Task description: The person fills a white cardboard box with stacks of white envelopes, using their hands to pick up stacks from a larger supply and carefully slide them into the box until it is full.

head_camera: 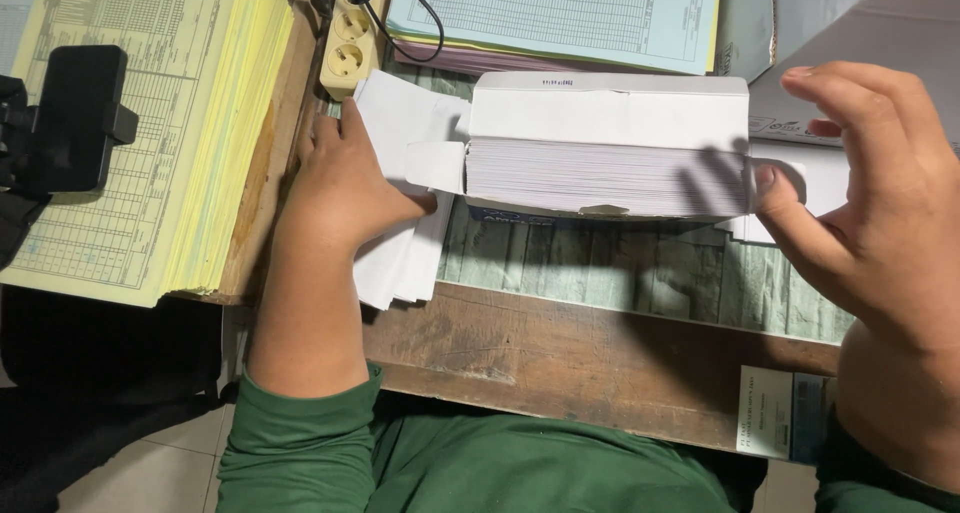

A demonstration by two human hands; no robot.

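Person in green sleeves at a worn wooden desk (560, 358). White cardboard box packed with white envelopes (608, 145) lies on its side at the desk's middle, flap open, paper edges facing the person. Left hand (345, 188) rests flat on a loose pile of white envelopes (400, 258) just left of the box, thumb touching the box's side flap, fingers spread, gripping nothing. Right hand (880, 223) at the box's right end, thumb pressed on the end flap, other fingers curled wide above it, not closed round anything. Thick stack of yellow printed forms (170, 133) far left, black phone on a holder (70, 118) over it. Cream power strip (350, 48) behind the left hand. Pale blue form sheets (560, 13) behind the box.
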